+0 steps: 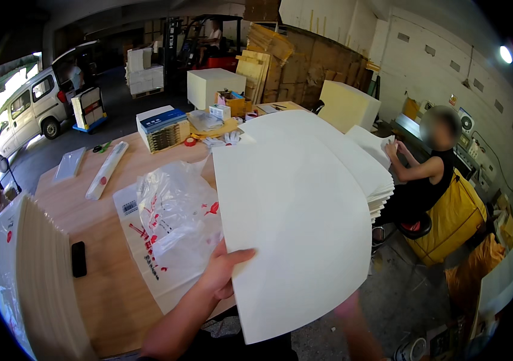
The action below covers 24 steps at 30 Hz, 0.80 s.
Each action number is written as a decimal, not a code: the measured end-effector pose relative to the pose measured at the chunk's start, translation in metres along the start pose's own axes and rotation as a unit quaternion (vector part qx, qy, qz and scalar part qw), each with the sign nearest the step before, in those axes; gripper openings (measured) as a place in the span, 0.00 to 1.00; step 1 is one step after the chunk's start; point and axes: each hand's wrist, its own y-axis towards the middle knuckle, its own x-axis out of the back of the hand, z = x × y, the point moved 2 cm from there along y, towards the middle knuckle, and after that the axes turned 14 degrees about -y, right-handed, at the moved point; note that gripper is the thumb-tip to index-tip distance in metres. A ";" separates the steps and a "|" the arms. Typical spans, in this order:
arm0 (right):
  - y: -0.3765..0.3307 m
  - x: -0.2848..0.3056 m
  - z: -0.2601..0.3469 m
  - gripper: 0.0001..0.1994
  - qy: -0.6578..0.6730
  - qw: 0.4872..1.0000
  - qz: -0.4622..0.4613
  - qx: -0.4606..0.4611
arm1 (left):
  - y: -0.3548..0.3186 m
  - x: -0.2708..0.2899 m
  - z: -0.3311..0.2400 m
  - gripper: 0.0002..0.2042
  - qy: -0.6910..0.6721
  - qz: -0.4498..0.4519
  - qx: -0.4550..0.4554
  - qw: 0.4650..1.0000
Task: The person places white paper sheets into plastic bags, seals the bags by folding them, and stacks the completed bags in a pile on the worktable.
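Observation:
A large white sheet of paper (298, 234) is held up in front of me, covering the table's right part. My left hand (223, 271) grips its left edge, the thumb on the front face and the fingers behind. Below the sheet's lower right edge is my right hand (347, 305), smeared by motion and mostly hidden by the sheet; its fingers do not show. Behind the held sheet lies a thick stack of white sheets (379, 195), its edges fanned at the right. Left of the sheet, a crumpled clear plastic bag (175, 201) rests on a white printed wrapper (125, 207).
A tall paper stack (43, 265) stands at the left, beside a black phone (79, 259). Farther back on the table are a long white roll (107, 170), blue-topped boxes (163, 123) and white gloves (225, 139). A seated person (434, 168) handles paper at the right.

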 end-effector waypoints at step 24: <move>-0.025 -0.025 0.065 0.17 -0.110 0.993 0.033 0.003 | -0.048 0.032 0.094 0.38 0.482 0.161 -0.232 0.829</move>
